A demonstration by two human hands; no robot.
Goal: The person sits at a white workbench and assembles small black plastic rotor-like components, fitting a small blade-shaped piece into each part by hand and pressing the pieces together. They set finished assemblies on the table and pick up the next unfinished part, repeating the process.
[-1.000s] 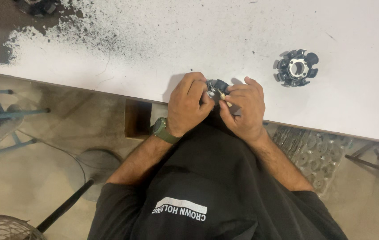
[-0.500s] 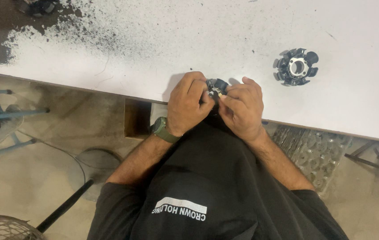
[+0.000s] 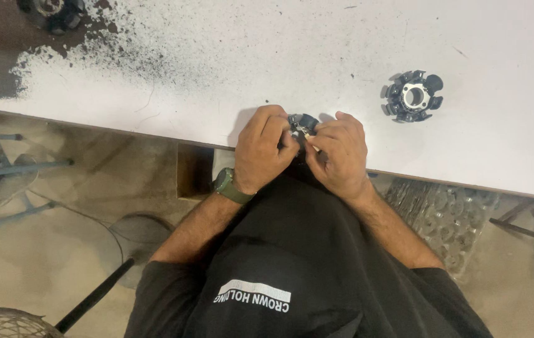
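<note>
Both hands meet at the near edge of the white table [image 3: 342, 56], just above the person's dark shirt. The left hand [image 3: 266, 149] and the right hand [image 3: 340, 153] each have their grip clenched on a small dark round part [image 3: 302, 122], pinched between the fingertips, only its top showing. At about 2 o'clock from the hands, well apart, a dark ring-shaped part with lobes [image 3: 412, 96] lies on the table. At 10 o'clock, far off, black dust [image 3: 123, 47] speckles the surface. A green wristwatch [image 3: 229, 186] sits on the left wrist.
</note>
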